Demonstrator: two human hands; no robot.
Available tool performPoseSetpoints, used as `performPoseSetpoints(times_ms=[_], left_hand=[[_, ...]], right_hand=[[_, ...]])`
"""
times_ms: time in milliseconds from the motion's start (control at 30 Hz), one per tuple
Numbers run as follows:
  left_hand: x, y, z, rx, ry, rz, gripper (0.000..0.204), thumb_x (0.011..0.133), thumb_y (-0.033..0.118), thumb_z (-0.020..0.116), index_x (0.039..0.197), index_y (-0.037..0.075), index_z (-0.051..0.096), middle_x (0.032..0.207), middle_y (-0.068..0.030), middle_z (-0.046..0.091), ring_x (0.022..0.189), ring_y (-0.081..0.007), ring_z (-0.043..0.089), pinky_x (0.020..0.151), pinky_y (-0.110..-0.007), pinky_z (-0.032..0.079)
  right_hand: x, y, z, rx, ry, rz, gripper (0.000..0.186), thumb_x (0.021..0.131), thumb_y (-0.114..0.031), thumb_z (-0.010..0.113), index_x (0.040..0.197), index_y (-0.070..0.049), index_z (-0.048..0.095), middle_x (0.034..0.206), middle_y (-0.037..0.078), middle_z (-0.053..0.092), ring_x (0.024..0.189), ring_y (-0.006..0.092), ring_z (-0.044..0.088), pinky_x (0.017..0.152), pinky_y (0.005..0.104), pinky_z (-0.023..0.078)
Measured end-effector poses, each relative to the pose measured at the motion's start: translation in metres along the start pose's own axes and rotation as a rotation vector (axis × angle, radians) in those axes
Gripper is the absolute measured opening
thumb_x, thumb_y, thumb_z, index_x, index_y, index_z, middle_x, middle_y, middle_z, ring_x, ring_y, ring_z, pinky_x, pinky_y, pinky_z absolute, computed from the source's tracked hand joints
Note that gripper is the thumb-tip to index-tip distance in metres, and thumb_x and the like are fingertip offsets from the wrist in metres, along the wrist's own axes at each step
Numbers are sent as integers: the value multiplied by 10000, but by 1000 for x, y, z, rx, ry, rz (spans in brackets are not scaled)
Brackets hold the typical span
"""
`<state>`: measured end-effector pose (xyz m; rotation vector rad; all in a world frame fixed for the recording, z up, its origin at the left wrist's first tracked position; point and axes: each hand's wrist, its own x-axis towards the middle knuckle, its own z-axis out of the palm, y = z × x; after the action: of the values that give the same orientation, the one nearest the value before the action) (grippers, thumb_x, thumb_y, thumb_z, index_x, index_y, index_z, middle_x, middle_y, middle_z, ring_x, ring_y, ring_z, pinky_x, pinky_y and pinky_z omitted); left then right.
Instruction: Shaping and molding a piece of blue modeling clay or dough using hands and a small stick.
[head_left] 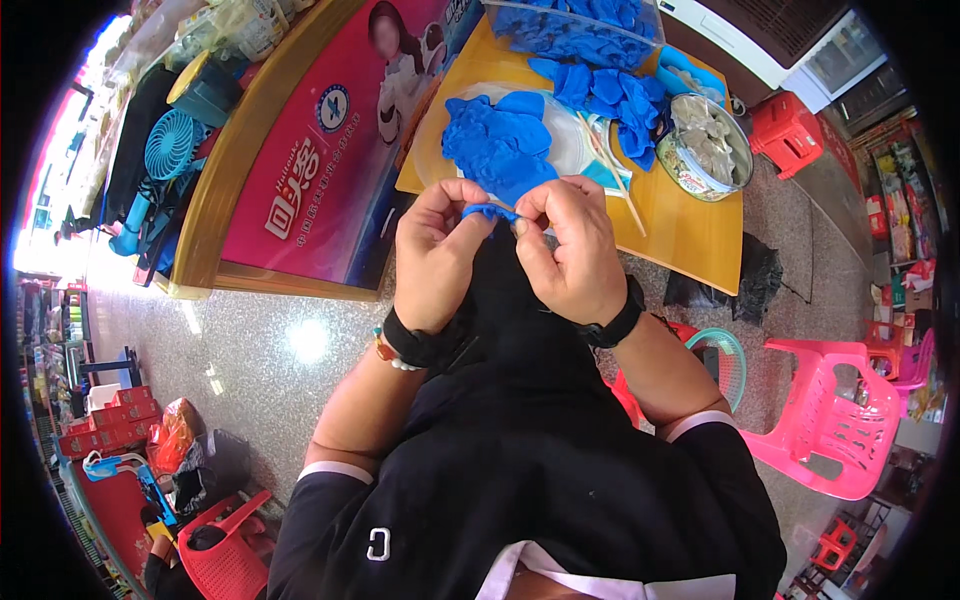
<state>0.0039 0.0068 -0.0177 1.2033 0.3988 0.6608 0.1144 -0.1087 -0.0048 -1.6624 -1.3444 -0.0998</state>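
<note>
Between my two hands is a small strip of soft blue material, stretched or folded at chest height near the table edge. My left hand pinches its left end between thumb and forefinger. The right end is pinched in the fingertips of my right hand. Just beyond them lies a loose heap of thin, crumpled blue pieces on a pale, see-through round tray. To its right, another bunch of blue pieces spreads over the table. A thin wooden stick slants beside the tray.
The yellow wooden table also bears a clear bin of blue pieces, a round tin of greyish pieces and a blue box. A pink-panelled counter stands left. A pink chair and red stool stand right.
</note>
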Motion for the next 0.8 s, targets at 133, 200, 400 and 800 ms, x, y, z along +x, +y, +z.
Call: performPoseSetpoints(times_ms=[133,200,400,800], left_hand=[[-3,10,-4,7,-106,-34,180,812,-67,533,967,-3,598,897,-2,603,815,-54,536,725,-177,411],[0,13,-9,-78,-203,-174,180,823,-56,516,976,-14,602,898,-11,611,808,-60,545,729,-182,417],[3,0,-1,148,-17,148,174,807,-93,537,949,-8,593,875,-25,619,772,-65,563,687,-187,433],[-4,-4,-9,563,13,647,268,671,-155,543,703,63,389,701,-11,421,618,-97,384,587,-212,343]], right_hand=[[1,3,1,17,78,-3,90,751,-31,578,820,-52,523,737,67,565,730,270,542,797,378,390],[1,4,2,18,159,-7,91,749,-53,581,806,-74,514,688,43,541,658,258,546,792,384,378],[-4,-5,7,217,-6,-27,118,732,-36,588,812,-65,507,732,71,535,704,285,539,724,374,400],[-3,-5,4,764,-73,365,140,875,-118,636,869,-17,540,723,-8,539,643,50,465,574,220,396]])
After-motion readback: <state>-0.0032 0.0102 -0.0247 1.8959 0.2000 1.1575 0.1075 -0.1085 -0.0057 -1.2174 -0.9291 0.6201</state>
